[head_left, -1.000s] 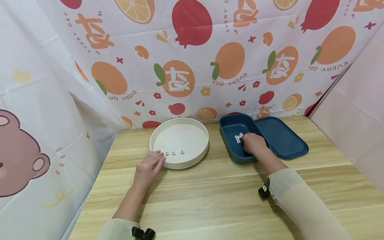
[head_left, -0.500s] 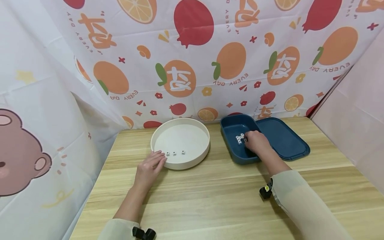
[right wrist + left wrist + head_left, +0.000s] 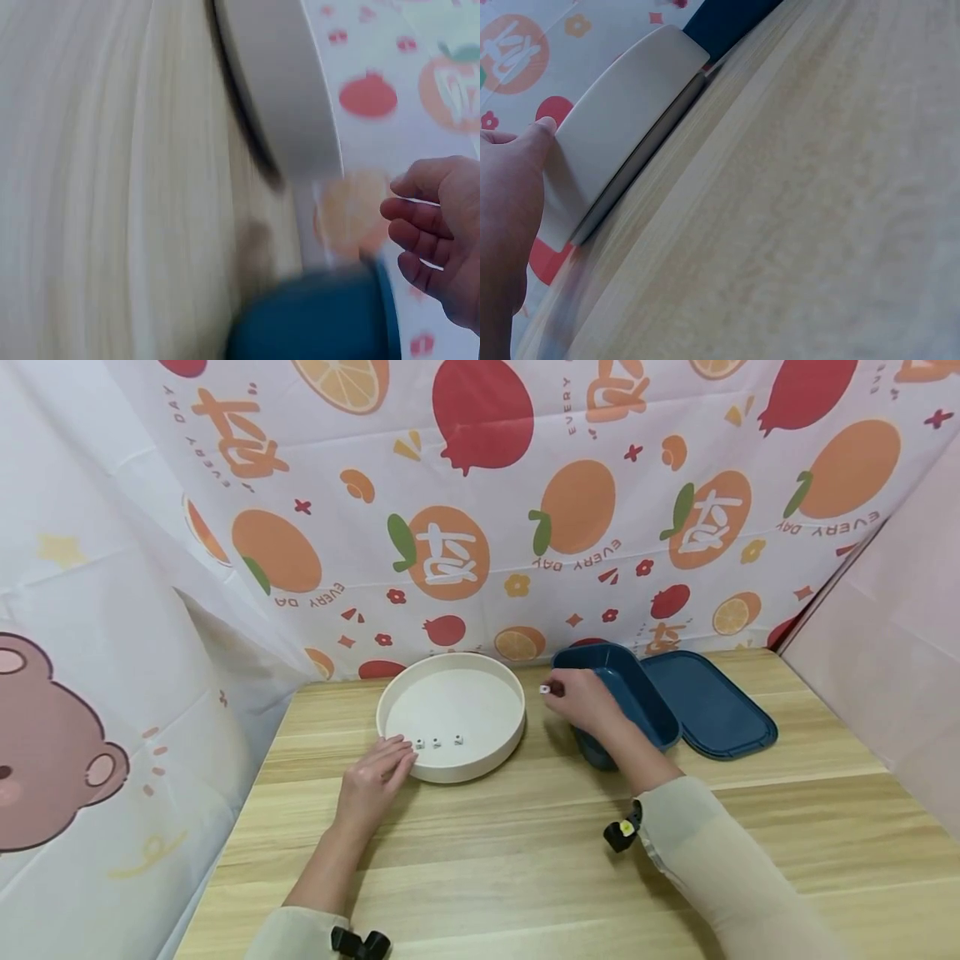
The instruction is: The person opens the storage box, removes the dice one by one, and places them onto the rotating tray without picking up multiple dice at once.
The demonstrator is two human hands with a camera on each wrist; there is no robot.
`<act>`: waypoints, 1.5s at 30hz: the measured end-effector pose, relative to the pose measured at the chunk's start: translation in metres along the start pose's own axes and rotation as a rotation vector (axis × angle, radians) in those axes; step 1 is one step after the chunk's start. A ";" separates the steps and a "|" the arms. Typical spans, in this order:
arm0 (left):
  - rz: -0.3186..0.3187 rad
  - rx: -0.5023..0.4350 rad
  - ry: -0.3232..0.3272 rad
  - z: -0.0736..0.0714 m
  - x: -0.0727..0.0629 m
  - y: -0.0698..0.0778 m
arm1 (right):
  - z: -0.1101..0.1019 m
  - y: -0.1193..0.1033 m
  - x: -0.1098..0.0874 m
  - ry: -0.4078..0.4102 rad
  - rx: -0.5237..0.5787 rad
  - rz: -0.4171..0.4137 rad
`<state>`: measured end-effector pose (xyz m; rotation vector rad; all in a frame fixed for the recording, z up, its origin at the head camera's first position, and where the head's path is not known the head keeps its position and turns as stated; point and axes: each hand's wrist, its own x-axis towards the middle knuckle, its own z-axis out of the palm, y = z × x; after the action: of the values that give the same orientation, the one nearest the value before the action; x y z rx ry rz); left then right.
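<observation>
The small white die (image 3: 545, 690) could slip, since the right of the two hands, the right hand (image 3: 588, 700), has it only by the fingertips, above the gap between blue box (image 3: 637, 693) and round white tray (image 3: 450, 697); a drop there would probably land on the surface (image 3: 487, 860). The left hand (image 3: 372, 777) lightly pinches the tray's rim, fingers nearly straight; a nudge might scatter the three dice (image 3: 437, 743) inside. The box's contents are hidden behind the right hand

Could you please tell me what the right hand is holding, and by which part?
The right hand pinches a small white cube; the exact gripped part is hidden.
</observation>
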<state>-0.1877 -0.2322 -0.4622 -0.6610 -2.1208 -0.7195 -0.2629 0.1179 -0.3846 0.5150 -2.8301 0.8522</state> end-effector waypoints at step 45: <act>-0.019 -0.016 -0.021 -0.001 0.002 -0.004 | 0.030 -0.038 0.028 -0.178 0.112 -0.047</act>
<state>-0.1910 -0.2353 -0.4616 -0.6611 -2.1450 -0.7440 -0.2764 0.0639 -0.3835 0.7029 -2.9270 1.0071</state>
